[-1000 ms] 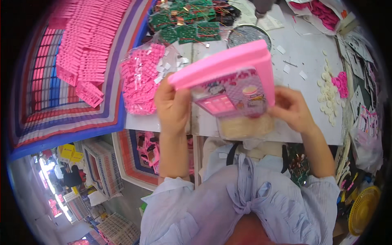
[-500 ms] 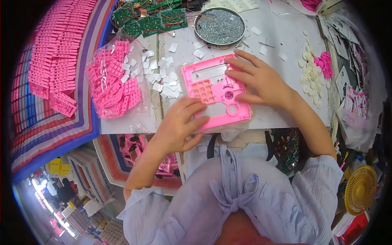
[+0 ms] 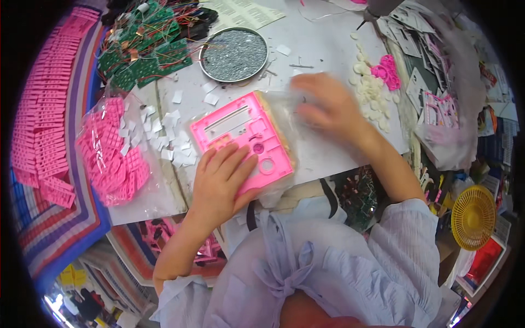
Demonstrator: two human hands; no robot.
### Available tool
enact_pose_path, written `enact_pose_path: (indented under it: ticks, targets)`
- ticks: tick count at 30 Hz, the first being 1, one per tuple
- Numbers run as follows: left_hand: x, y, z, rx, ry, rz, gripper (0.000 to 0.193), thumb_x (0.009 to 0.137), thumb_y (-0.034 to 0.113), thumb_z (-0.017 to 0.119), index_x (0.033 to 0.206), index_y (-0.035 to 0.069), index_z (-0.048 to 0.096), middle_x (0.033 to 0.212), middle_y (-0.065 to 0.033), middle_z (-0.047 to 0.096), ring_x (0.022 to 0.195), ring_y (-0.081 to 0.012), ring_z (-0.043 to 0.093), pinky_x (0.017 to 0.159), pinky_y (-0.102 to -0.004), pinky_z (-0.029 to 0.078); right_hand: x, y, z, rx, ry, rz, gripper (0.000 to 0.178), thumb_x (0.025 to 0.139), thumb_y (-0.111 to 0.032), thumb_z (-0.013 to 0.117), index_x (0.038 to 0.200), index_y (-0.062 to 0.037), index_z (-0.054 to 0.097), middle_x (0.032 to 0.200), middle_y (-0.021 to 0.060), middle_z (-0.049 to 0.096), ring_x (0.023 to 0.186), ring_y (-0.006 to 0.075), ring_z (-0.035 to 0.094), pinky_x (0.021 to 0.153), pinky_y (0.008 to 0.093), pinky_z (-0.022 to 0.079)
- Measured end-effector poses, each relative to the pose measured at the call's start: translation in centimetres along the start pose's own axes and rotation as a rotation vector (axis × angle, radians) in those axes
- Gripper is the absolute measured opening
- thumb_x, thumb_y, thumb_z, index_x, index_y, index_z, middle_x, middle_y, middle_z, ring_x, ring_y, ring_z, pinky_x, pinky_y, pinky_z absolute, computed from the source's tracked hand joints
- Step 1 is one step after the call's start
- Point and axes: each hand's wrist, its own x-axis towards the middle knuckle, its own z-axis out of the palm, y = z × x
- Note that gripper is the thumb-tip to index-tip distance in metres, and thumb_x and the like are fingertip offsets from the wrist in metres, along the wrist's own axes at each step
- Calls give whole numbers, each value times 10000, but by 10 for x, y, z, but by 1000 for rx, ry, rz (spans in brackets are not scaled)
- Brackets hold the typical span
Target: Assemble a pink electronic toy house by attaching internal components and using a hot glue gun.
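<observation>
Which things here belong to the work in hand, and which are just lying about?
Apparently in use:
pink casing, under the left hand
right hand, blurred; whether it holds anything is unclear

Seemingly just lying about, untouched:
small metal pieces in a round dish
green circuit boards
white squares
cream discs

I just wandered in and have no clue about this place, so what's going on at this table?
A person has the left hand resting on a pink case on the table. The right hand is off the case, to its right, too blurred to tell whether its fingers hold anything. Around the case are bagged pink parts, white squares, green boards and a dish of grey bits.
</observation>
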Motion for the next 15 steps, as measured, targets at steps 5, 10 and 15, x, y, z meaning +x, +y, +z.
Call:
enact_pose_path:
  ticks: [5, 10, 15]
  targets:
    - [-1, 2, 5, -24, 23, -27, 608, 769, 349, 778, 1315, 121, 638, 1381, -96, 586, 1313, -331, 497, 1123, -521, 320, -9, 44, -74, -324, 31, 674, 199, 884, -192, 664, 983, -30, 726, 851, 144, 717, 781, 275, 688, 693, 398, 543]
    - [-4, 3, 7, -16, 51, -42, 584, 762, 335, 786, 1290, 128, 647, 1378, -97, 583, 1312, -329, 497, 1123, -530, 316, -15, 65, -55, -557, -49, 508, 157, 852, -190, 663, 884, -47, 720, 853, 158, 712, 809, 365, 674, 714, 470, 518]
    - [-4, 4, 5, -59, 60, -48, 562, 754, 307, 793, 1266, 127, 650, 1373, -98, 581, 1309, -329, 504, 1128, -539, 310, -5, 60, -39, -486, -16, 418, 131, 835, -149, 648, 886, -48, 712, 857, 153, 713, 810, 360, 675, 727, 457, 519]
